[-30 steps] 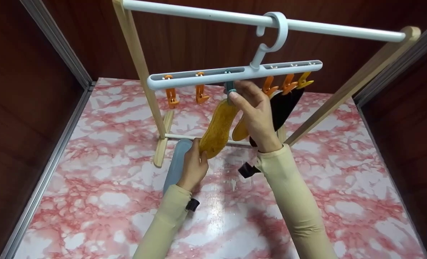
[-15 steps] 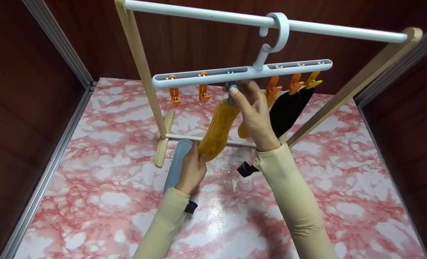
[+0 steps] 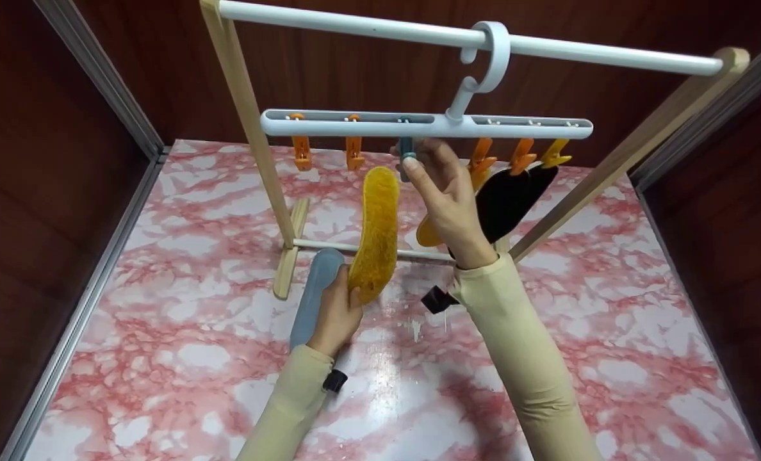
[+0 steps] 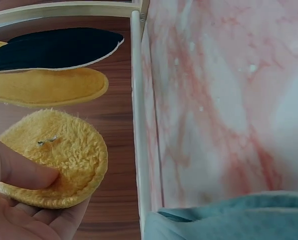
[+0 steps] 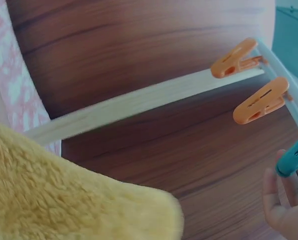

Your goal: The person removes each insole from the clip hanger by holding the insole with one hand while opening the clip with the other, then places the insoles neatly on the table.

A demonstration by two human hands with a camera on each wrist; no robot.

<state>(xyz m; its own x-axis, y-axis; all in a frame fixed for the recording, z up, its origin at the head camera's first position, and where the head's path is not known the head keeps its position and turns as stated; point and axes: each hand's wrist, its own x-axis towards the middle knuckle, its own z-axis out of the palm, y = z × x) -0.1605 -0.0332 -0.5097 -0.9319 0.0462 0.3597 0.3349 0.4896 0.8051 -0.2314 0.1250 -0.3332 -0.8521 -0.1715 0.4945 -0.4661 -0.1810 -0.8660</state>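
Observation:
A fuzzy yellow insole stands upright in my left hand, which pinches its lower end. In the left wrist view the thumb lies on the insole's furry face, fingers behind. The insole's top is apart from the teal clip on the white clip hanger. My right hand pinches that clip between thumb and fingers. The right wrist view has the teal clip at the fingertips, with the blurred insole at lower left. Right of my hand, a black insole and another yellow insole hang from clips.
The hanger hooks over a white rod between wooden posts. Two orange clips hang at its left with nothing in them. A blue-grey insole-shaped piece lies on the pink marbled surface. Dark wood panels stand around.
The yellow insole has come out of the teal clip and moved down and left with my left hand. The hanger has levelled. My right hand stays at the clip.

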